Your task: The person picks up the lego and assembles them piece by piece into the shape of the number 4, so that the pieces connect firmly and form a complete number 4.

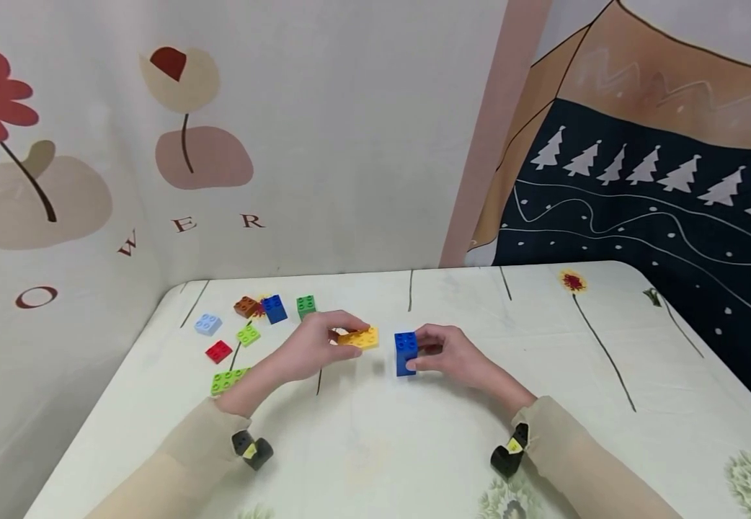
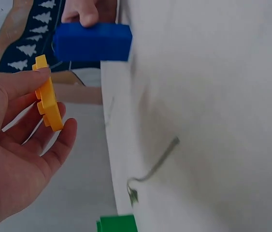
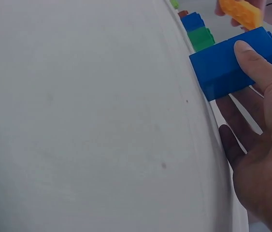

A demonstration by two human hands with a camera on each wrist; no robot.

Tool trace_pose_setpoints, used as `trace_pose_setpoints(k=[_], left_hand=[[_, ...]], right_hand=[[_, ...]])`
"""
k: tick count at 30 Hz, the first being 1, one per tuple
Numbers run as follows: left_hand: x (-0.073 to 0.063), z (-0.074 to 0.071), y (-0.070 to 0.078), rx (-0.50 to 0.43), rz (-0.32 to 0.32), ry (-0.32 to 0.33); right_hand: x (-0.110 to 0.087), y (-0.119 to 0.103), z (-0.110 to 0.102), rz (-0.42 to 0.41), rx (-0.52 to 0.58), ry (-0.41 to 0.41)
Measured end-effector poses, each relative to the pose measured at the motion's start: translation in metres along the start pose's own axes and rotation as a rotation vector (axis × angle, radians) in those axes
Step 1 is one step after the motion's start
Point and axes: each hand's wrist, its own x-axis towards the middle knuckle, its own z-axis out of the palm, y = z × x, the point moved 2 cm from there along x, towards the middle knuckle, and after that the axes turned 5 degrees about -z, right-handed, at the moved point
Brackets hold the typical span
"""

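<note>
Evidently, both hands are occupied above the table, each gripping its piece in a way that leaves the studs bare. The left hand pinches a yellow brick at its edges between thumb and fingers, the hand only partly closed; the brick's studs face up, and the fingertips seem kept to the edges so that its top and underside stay free. The right hand holds a tall blue block upright, thumb on one side and fingers round the other, while the lowest fingers curl loosely off it. That side hold probably serves to steady the block and leave its studded top uncovered. Whether its foot touches the table, I cannot tell. The two pieces are near each other but apart, a gap between them. Over on the left, spaced loosely, presumably so each can be picked singly, lie a light blue brick, a brown brick, a dark blue brick, a green brick, a small lime brick, a red brick and a longer lime brick, partly hidden by the left forearm.
</note>
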Motion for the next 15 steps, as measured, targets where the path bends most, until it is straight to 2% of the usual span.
trace_pose_setpoints(k=[4,7,15], left_hand=[[0.006,0.008,0.014,-0.022,0.065,0.005],[0.011,0.014,0.022,-0.031,0.078,0.004],[0.02,0.026,0.025,-0.038,0.093,-0.003]], right_hand=[[0.0,0.0,0.0,-0.012,0.002,-0.002],[0.0,0.001,0.0,-0.024,0.009,-0.01],[0.0,0.004,-0.001,-0.043,0.018,-0.017]])
